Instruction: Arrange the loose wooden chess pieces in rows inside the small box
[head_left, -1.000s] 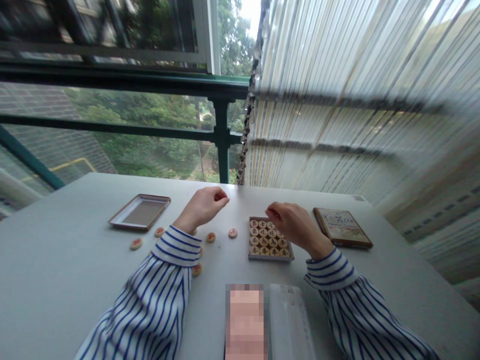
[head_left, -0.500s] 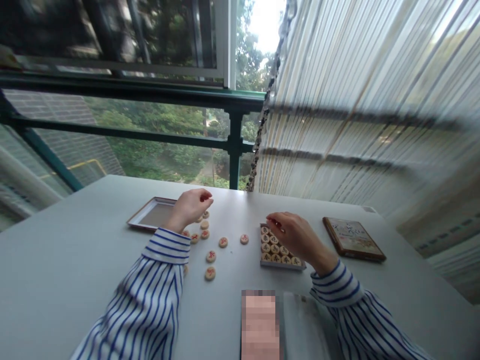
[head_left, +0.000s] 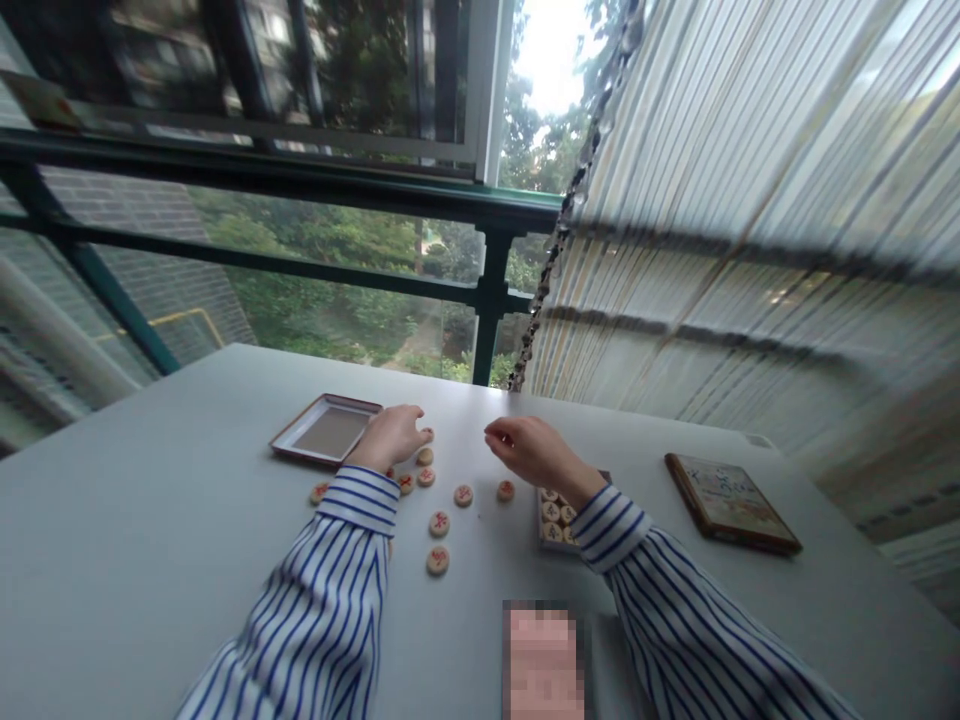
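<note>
My left hand (head_left: 392,437) is low over the scattered Chinese chess pieces, its fingers curled down and closed at a round wooden piece (head_left: 427,435) at its fingertips. More pieces with red characters lie below it, such as one piece (head_left: 439,523) and another (head_left: 438,560). My right hand (head_left: 536,450) hovers left of the piece box, thumb and fingertips pinched together; whatever is between them is hidden. Under my right wrist the shallow box (head_left: 561,546) holds rows of pieces with dark characters, partly covered by my sleeve. A lone red piece (head_left: 505,491) lies just left of that box.
An open, shallow lid or tray (head_left: 289,447) sits behind my left hand. On the right lies a flat brown case (head_left: 731,500) with a printed cover. A blurred-out pink rectangle (head_left: 544,660) is at the front edge. Beyond the white table (head_left: 150,500) are a railing and a string curtain (head_left: 712,250).
My right hand has moved left, from above the piece box to the space beside it. My left hand has come down to a piece. The view has shifted slightly.
</note>
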